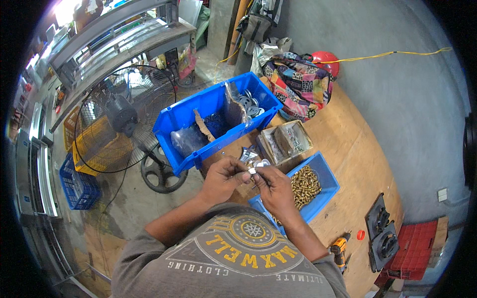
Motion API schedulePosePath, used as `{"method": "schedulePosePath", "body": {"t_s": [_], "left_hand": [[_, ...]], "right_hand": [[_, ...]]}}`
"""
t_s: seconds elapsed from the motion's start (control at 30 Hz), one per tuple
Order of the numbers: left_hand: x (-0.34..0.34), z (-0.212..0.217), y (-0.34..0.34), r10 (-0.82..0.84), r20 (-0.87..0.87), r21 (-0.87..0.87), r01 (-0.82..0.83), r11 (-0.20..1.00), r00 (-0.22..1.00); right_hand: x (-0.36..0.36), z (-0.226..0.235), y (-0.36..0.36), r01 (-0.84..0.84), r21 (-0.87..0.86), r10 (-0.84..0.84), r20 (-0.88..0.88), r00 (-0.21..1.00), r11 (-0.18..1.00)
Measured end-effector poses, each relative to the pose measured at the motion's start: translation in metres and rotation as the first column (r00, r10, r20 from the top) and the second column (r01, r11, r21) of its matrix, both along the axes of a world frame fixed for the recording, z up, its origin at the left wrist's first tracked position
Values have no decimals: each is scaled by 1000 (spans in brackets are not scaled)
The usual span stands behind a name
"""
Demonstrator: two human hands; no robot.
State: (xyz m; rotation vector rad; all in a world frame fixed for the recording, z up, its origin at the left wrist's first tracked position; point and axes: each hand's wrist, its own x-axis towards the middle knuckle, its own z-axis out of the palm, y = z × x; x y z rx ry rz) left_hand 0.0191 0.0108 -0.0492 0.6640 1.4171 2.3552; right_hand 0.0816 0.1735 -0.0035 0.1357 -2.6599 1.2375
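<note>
Where the room opens on the right, a smooth grey wall (402, 89) rises beside the work area, and on the left a stained concrete floor (117, 203) spreads toward the clutter behind. Between them stands a broad wooden table (355, 144), its pale brown top curving round the person's right side. At the upper left, a long workbench (171, 37) runs back into the room, with a black wire-caged fan (121, 116) standing nearer on the floor. Beside the fan are yellow crates (99, 149) and a blue plastic crate (78, 186).

A large blue bin (218, 148) sits at the table's far left edge, with grey discs (252, 105) in its right-hand section. Beyond the table's right edge is a red crate (411, 248). A patchwork fabric bag (300, 84) slumps at the far end. A smaller blue bin (328, 185) of brass-coloured fittings (305, 188) lies partly under the right forearm, near an open cardboard box (294, 158).

Over the table's near left edge, the left hand (224, 177) and right hand (275, 187) meet, fingers pinching a small whitish piece (252, 171) between them. To the right lie an orange-and-black cordless drill (339, 246) and a red ring (360, 235).
</note>
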Motion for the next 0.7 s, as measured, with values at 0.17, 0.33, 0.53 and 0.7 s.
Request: {"method": "schedulePosePath", "body": {"t_s": [0.17, 0.33, 0.53, 0.7], "left_hand": [[-7, 0, -8, -154, -439, -555, -132, 821, 885], [-7, -20, -6, -207, -540, -638, -236, 732, 816], [-23, -59, 11, -132, -612, -632, -382, 675, 780], [-36, -73, 38, -193, -604, -662, -352, 662, 773]], "right_hand": [[3, -13, 8, 0, 223, -10, 43, 999, 975], [0, -35, 2, 13, 338, -65, 142, 988, 941], [-28, -67, 11, 32, 326, -100, 195, 976, 945], [-31, -52, 21, 12, 391, -135, 290, 947, 921]]}}
